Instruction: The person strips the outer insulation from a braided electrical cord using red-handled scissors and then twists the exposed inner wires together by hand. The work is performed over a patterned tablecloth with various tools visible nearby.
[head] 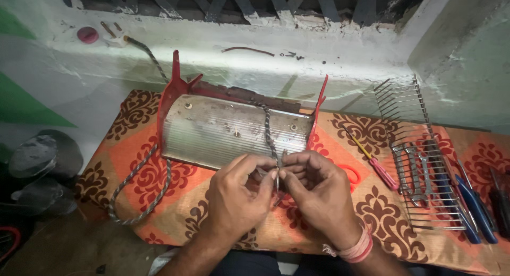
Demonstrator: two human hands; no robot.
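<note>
the braided cord (270, 134) runs over the back of the ribbed metal heater body (234, 132), which lies face-down on the patterned cloth (175, 201), presumably so its rear is within reach. you pinch the cord's end between both hands: left hand (236, 193) and right hand (313, 188) meet fingertip to fingertip, wrists low, closed on it. the wire grille (419, 164) and red-handled screwdriver (378, 167) lie aside to your right.
</note>
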